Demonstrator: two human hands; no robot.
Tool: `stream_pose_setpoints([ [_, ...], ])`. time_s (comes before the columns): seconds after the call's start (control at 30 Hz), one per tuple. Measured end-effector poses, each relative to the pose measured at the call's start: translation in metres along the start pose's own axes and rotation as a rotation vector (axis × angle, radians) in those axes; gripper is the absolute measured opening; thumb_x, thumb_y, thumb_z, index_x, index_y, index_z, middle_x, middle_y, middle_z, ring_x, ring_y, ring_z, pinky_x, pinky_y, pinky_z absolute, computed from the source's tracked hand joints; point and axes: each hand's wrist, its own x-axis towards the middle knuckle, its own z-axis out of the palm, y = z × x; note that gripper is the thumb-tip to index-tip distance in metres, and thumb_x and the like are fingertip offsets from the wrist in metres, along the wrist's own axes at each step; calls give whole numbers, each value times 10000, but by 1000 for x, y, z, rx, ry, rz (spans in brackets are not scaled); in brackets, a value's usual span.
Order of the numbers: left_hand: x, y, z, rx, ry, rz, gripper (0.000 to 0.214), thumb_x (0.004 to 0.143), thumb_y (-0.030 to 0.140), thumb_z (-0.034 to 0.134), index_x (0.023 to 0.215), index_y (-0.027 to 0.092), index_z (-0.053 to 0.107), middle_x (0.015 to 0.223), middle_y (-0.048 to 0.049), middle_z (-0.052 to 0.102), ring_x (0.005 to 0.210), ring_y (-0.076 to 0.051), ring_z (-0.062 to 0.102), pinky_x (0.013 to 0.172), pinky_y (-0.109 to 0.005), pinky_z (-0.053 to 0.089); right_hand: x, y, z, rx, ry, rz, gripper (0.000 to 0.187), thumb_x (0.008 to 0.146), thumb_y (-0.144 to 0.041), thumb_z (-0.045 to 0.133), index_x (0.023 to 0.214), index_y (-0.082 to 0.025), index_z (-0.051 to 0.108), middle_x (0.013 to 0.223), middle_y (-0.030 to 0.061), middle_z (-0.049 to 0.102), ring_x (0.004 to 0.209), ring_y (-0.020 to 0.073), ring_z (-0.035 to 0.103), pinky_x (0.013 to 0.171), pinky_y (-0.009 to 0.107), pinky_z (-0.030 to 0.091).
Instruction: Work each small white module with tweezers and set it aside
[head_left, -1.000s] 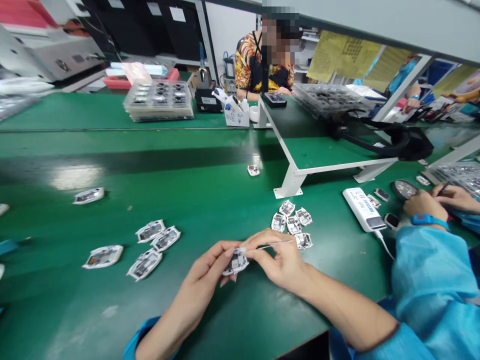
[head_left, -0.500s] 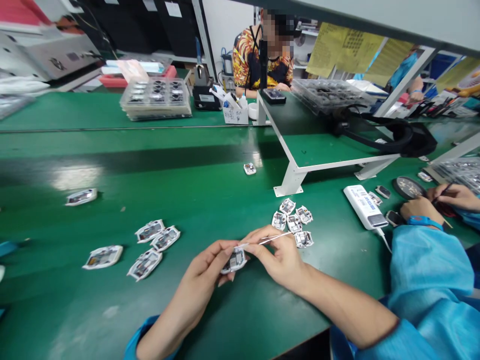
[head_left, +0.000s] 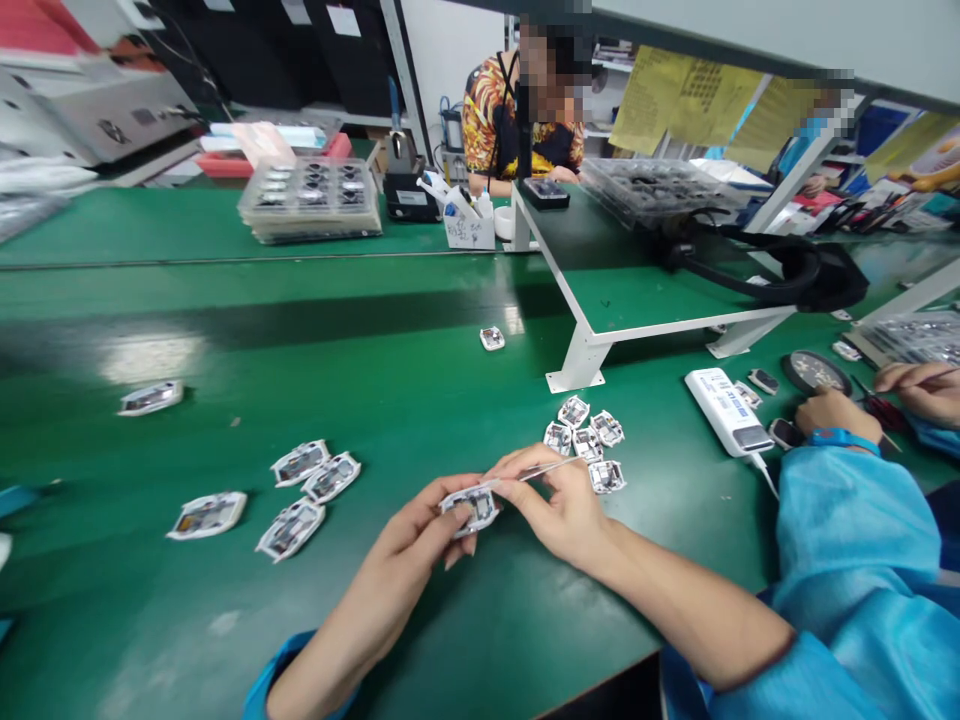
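Between thumb and fingers my left hand [head_left: 409, 540] grips a small white watch housing [head_left: 480, 510] with a circuit board inside, its open face turned up. The left thumb presses on the board. At the housing's upper right edge my right hand [head_left: 555, 505] is closed on thin metal tweezers [head_left: 551, 466], whose back ends stick out past the knuckles. Their tips are hard to make out. Several similar housings [head_left: 587, 445] lie just beyond my right hand. More open housings [head_left: 291, 528] rest on the green table left of my left hand.
A white-legged stand [head_left: 581, 362] is at the right, bearing a head strap [head_left: 772, 270] and a clear tray [head_left: 652, 188]. A white power bank [head_left: 724, 412] with a cable lies near a co-worker's blue sleeve [head_left: 855, 560]. Stacked trays [head_left: 311, 200] stand at the back left.
The housing in my left hand has tilted and shows more of its left side, with the thumb now on the board. Two lone housings farther back have shifted slightly left.
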Motion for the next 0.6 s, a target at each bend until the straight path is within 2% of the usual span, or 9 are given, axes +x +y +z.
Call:
stream_pose_setpoints([
  [0.13,1,1,1,35,-5,36,356,814,406,679,1076,166,653,725,7,614,633,-141,492,549,-238,374,0,2,3,174,97,134,157,849,-352,697,859,-202,652,816,32,742,731,176,722,670,296,589],
  [0.27,1,0,3,63,40,64,351,814,402,674,1079,174,638,801,-9,642,655,-150,534,573,-251,404,-3,3,4,104,108,130,149,853,-348,700,862,-203,666,809,36,742,761,182,713,726,311,575],
  [0.37,1,-3,3,97,52,86,341,804,416,679,1044,177,637,762,-9,651,641,-160,548,567,-259,411,-4,3,4,56,98,124,132,858,-336,697,865,-206,677,834,44,747,791,190,712,754,324,568],
  [0.6,1,-1,6,107,51,135,290,745,425,711,927,201,679,741,-11,676,605,-161,552,554,-261,421,-4,6,9,163,143,237,189,810,-382,731,814,-204,667,773,24,735,735,181,700,706,301,560],
])
